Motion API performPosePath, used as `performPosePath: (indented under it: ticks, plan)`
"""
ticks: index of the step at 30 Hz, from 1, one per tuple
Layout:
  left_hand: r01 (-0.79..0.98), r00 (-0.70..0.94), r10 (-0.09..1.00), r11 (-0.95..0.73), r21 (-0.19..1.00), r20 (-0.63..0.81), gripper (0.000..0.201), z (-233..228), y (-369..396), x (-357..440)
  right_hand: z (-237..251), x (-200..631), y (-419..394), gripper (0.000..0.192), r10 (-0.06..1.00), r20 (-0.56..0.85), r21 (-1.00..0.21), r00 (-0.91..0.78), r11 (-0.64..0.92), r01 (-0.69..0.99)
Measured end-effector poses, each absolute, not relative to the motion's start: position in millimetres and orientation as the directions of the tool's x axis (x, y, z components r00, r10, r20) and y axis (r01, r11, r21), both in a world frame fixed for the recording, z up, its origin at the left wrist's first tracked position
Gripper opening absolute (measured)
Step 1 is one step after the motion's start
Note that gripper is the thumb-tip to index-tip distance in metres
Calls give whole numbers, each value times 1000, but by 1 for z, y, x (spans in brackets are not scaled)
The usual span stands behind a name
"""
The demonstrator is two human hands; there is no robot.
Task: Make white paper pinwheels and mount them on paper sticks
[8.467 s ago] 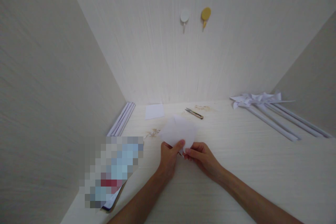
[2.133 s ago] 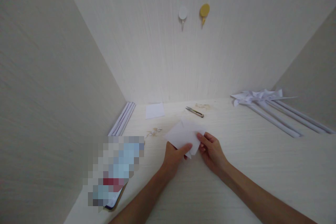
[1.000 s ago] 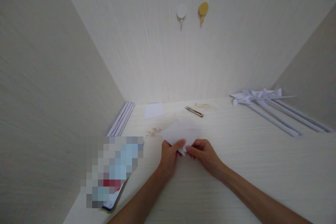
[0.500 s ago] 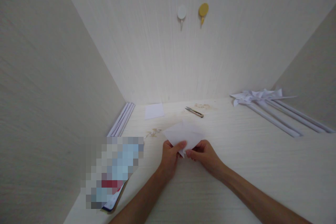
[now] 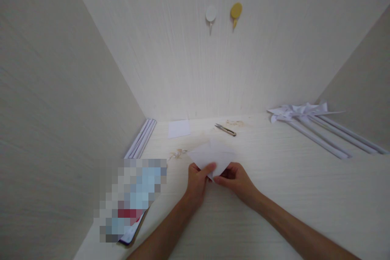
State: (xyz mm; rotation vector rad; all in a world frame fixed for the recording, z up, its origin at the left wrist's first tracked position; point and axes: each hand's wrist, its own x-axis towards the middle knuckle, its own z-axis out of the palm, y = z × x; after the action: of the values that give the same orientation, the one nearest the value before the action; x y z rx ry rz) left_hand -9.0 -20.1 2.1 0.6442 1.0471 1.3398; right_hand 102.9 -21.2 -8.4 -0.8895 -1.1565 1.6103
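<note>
Between my hands, above the table, is a white sheet of paper (image 5: 213,156) with one corner pointing toward me. My left hand (image 5: 198,178) grips it from the left, thumb pressed on top near the lower corner and the other fingers hidden underneath. With thumb and fingers pinched, my right hand (image 5: 233,176) holds the edge by that same corner. Beyond the sheet lie small thread snips (image 5: 225,129) with dark blades.
Rolled paper sticks (image 5: 141,138) lie along the left wall, near a blurred phone (image 5: 131,231). A square of paper (image 5: 179,128) sits at the back. Paper pinwheels (image 5: 300,111) on sticks lie right. Small pale scraps (image 5: 178,153) dot the table. White (image 5: 211,14) and yellow hooks (image 5: 236,11) hang on the wall.
My right thumb has shifted slightly left along the lower corner of the paper. The sheet has moved a little to the left; my left hand stays almost still.
</note>
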Motion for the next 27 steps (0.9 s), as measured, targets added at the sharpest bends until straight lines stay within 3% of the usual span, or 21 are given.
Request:
performPosePath:
  ticks: [9, 20, 27]
  plan:
    - [-368, -161, 974, 92, 925, -161, 22, -6, -17, -11, 4, 102, -22, 20, 953, -41, -986, -300, -87, -140]
    - [-474, -307, 936, 6, 881, -171, 23, -6, -13, -13, 2, 102, -24, 14, 948, 22, -998, -319, 3, -60]
    - [-434, -230, 961, 43, 900, -157, 24, -5, -16, -12, 0, 102, -23, 21, 967, 11, -998, -256, -4, -57]
